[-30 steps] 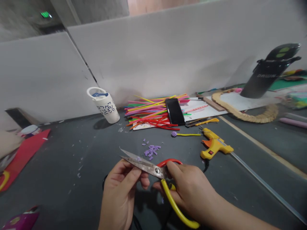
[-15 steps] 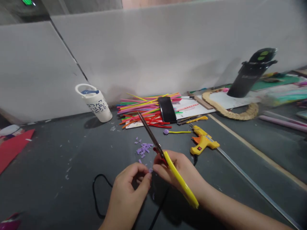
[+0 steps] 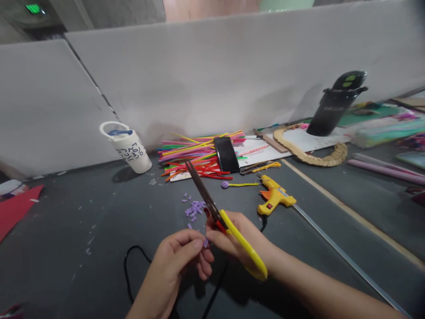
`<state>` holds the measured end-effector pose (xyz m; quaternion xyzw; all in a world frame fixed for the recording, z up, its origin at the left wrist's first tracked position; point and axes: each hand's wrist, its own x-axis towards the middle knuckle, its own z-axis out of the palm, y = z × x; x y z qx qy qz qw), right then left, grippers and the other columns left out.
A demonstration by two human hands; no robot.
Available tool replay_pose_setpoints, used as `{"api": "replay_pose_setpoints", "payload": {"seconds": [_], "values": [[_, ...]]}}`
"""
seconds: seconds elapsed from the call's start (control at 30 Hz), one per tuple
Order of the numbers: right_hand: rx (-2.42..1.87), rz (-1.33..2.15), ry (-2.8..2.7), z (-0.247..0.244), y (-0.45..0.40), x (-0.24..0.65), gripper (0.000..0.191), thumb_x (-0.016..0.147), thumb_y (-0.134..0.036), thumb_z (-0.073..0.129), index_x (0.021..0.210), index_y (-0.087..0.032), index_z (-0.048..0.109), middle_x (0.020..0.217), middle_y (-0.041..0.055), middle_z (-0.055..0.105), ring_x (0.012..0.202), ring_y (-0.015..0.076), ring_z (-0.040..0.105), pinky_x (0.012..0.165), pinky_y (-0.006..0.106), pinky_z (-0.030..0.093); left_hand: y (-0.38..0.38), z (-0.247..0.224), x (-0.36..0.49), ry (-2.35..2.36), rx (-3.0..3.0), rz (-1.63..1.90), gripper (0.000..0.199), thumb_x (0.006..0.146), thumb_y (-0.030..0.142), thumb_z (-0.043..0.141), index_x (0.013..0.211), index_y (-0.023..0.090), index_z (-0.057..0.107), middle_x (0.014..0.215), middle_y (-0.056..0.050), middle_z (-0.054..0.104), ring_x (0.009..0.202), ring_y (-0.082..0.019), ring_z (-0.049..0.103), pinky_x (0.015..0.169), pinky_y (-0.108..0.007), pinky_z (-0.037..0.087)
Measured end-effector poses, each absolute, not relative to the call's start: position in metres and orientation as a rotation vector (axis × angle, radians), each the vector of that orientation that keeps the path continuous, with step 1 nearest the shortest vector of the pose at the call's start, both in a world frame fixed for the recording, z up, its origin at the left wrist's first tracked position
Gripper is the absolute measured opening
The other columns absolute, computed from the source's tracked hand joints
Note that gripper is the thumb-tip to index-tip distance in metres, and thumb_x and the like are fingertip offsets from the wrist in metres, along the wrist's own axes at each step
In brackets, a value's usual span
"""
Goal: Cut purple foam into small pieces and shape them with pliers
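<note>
Between the thumb and fingertips of my left hand is a tiny purple piece. My right hand is wrapped round a pair of scissors with yellow handles, their dark blades pointing up and away to the left. Both hands are close together, the right fingertips just beside the purple piece. Beyond them lies a loose scatter of small purple pieces on the dark table. A little farther off rests a yellow stem with a purple ball end.
A yellow glue gun with a long clear stick lies at right. Farther back are colourful strips, a black phone, a white cup, a black bottle and a braided ring. A black cord loops at left.
My left hand has turned, showing more of its curled fingers and the purple piece at the fingertips. The whole view has shifted slightly; the scissors stay in my right hand.
</note>
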<state>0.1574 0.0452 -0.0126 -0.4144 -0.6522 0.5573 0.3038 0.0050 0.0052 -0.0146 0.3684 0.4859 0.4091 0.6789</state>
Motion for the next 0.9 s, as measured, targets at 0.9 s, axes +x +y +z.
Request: {"api": "replay_pose_setpoints", "payload": {"seconds": [0.9], "values": [[-1.260, 1.328, -1.501, -0.010, 0.054, 0.163, 0.010, 0.074, -0.022, 0.047, 0.065, -0.021, 0.042, 0.047, -0.0092, 0.035, 0.036, 0.0064, 0.037, 0.037, 0.018, 0.029, 0.040, -0.003, -0.027, 1.979, 1.883, 0.522, 0.018, 0.079, 0.030, 0.048, 0.068, 0.022, 0.059, 0.063, 0.001, 0.062, 0.060, -0.018, 0.057, 0.056, -0.027, 0.038]]}}
